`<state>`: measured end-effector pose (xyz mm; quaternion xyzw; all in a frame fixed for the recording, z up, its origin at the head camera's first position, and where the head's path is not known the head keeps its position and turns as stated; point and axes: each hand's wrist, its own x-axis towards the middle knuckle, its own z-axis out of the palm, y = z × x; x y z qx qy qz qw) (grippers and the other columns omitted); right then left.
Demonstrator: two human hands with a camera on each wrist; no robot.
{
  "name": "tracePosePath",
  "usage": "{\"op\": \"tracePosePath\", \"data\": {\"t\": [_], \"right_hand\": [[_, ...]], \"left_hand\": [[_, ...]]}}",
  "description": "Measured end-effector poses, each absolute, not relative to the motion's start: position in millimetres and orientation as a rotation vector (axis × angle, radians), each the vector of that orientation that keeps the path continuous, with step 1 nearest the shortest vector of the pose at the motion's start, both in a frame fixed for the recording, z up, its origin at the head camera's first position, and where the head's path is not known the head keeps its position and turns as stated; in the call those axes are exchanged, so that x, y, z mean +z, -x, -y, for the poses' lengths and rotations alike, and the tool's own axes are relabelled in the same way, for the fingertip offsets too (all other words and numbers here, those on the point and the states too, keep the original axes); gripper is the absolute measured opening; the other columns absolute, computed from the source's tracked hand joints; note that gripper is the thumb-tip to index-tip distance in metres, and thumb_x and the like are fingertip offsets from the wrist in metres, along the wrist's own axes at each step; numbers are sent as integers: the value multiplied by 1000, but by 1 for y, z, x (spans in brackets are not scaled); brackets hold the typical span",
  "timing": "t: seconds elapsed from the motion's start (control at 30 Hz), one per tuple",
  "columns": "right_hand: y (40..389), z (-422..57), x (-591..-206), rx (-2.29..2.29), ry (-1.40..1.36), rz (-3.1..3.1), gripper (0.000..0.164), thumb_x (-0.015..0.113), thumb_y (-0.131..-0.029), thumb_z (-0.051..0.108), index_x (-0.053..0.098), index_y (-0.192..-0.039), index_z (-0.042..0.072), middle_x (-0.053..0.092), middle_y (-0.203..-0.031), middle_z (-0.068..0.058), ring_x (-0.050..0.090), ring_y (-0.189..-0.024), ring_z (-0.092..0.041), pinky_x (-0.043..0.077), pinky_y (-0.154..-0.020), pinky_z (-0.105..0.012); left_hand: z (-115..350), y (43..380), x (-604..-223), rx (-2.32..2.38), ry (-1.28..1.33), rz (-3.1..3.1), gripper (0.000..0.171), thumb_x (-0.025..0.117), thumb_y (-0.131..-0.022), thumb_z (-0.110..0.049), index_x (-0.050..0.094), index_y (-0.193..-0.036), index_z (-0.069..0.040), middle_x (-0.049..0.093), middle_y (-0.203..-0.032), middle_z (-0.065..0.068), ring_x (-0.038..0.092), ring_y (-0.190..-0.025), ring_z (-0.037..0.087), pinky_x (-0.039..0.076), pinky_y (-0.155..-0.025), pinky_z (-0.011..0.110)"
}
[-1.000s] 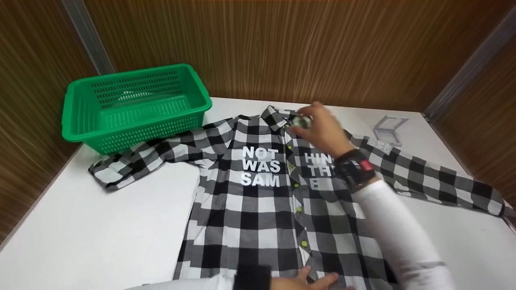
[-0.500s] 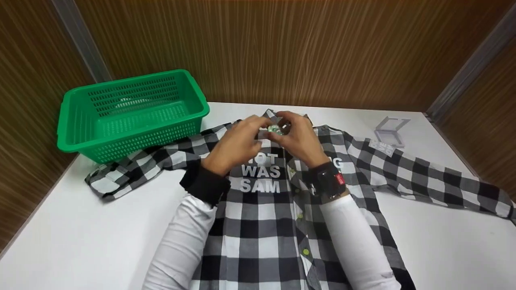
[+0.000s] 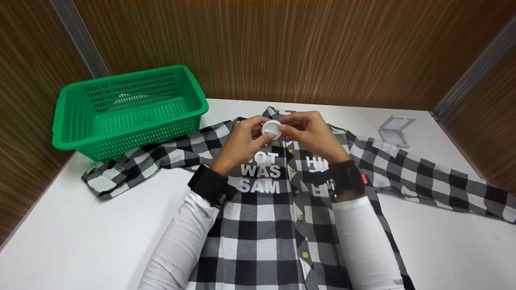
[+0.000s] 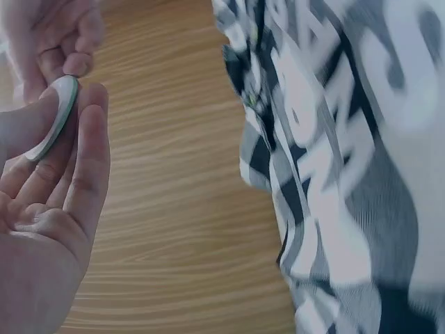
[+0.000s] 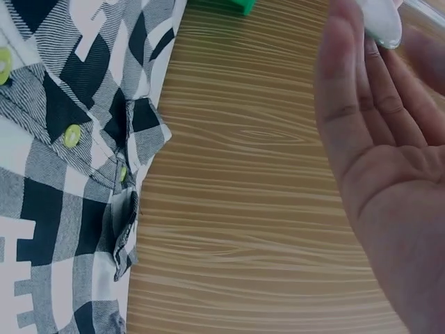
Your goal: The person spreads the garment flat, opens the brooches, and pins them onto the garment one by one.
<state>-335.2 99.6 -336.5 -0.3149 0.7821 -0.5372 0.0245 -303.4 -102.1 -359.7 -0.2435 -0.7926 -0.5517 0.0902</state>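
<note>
Both hands hold a small round badge (image 3: 271,128) above the collar of a black-and-white checked shirt (image 3: 258,229). Its white back, with a raised rim, faces the head camera. The left hand (image 3: 240,141) pinches it between thumb and fingers; the left wrist view shows the thumb pressing the flat white side of the badge (image 4: 59,122). From the other side, the thumb and fingertips of the right hand (image 3: 316,136) grip its edge. Lying flat and buttoned, the shirt has white lettering on its chest and both sleeves spread outward.
A green plastic basket (image 3: 135,139) stands at the back left, partly over a sleeve, with something pale inside. At the back right, a clear plastic frame-like piece (image 3: 394,133) rests on the white table (image 3: 121,229). Behind everything rises a wood-grain panel (image 3: 266,48).
The left hand has come up from the lower shirt to join the right at the collar. The badge turned from its green-patterned face to its white back, now between both hands.
</note>
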Motion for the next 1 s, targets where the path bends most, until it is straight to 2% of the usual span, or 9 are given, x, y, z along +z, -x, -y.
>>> {"op": "tracePosePath", "data": {"t": [0.07,0.3,0.5,0.67,0.8,1.0], "right_hand": [[335,-99,-336,-1638,985,-2445,23,65,-94,11,71,-112,-1,73,-103,-21,72,-78,-15,61,-73,-26],[330,-94,-333,-1548,977,-2589,21,65,-94,13,74,-109,3,74,-100,-17,68,-77,-15,55,-68,-17],[330,-94,-336,-1507,957,-2618,22,64,-94,11,73,-112,3,74,-99,-18,66,-75,-9,54,-67,-16],[329,-93,-335,-1487,963,-2641,23,65,-93,8,72,-115,4,74,-100,-16,64,-72,-3,52,-65,-15],[330,-94,-335,-1586,1010,-2602,23,67,-91,5,74,-113,6,73,-105,-15,65,-77,-6,52,-67,-16],[330,-98,-336,-1704,886,-2478,32,67,-91,7,68,-123,4,68,-119,-16,71,-95,-18,57,-75,-20]], "left_hand": [[104,303,-359,-1713,719,2350,28,64,-94,-9,63,-120,2,71,-107,19,72,-89,30,61,-79,38],[106,300,-358,-1725,703,2342,25,64,-93,-8,66,-117,1,72,-101,20,69,-87,37,59,-74,32],[98,298,-357,-1607,620,2390,27,64,-92,-5,64,-118,3,73,-99,17,72,-82,30,59,-70,24],[97,298,-357,-1561,577,2378,26,63,-93,-5,62,-118,3,74,-92,18,71,-77,33,58,-66,25],[98,298,-358,-1537,597,2326,20,65,-92,-6,61,-112,-1,74,-91,16,70,-76,31,56,-67,29],[98,299,-361,-1343,694,2241,7,63,-92,-2,65,-99,-1,71,-102,11,72,-93,19,58,-80,23]]}}
